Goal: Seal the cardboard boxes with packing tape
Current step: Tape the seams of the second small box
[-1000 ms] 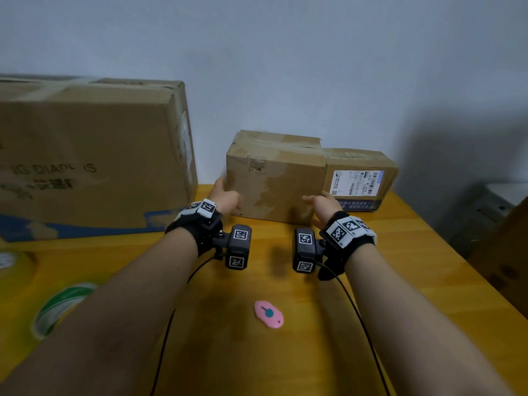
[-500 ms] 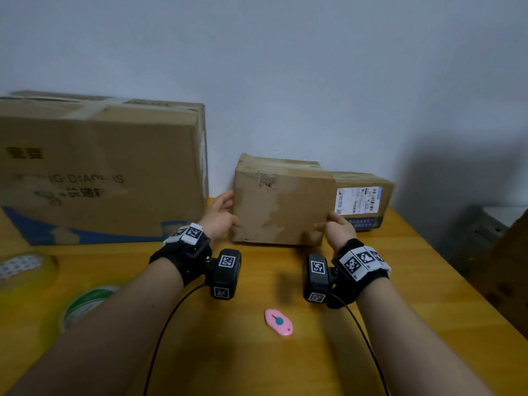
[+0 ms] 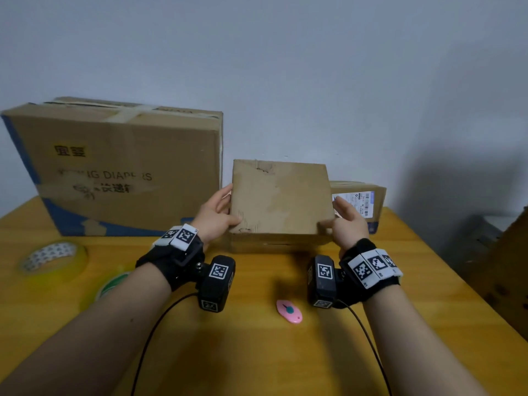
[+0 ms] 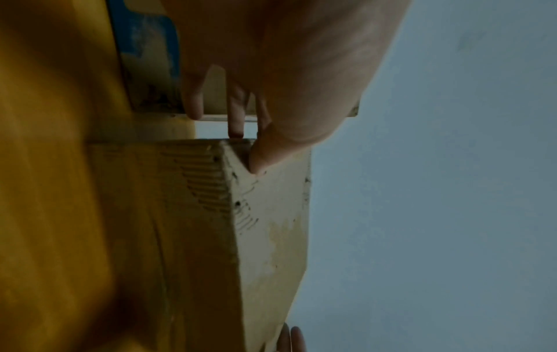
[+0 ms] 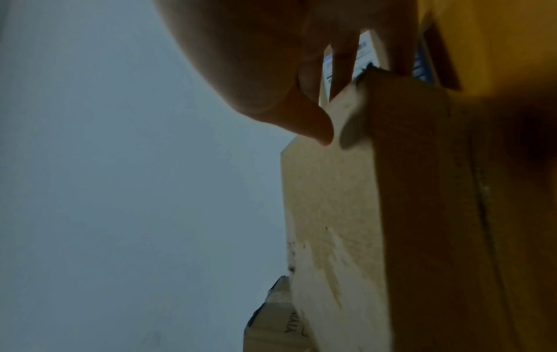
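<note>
The small box (image 3: 281, 197) has tipped up since half a second ago, its broad face now toward us, clear of the labelled box (image 3: 358, 204) behind. Left hand (image 3: 213, 217) and right hand (image 3: 347, 221) each grip a side, thumbs in front. It's over the desk (image 3: 257, 338); tape roll (image 3: 53, 257) waits, untouched. Sealing hasn't begun.

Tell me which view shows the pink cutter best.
The head view: the pink cutter lies whole and unobstructed on the table, nearer the camera than the two wrists. Neither wrist view shows it; each shows only its own fingers on the small box and the wall.
</note>
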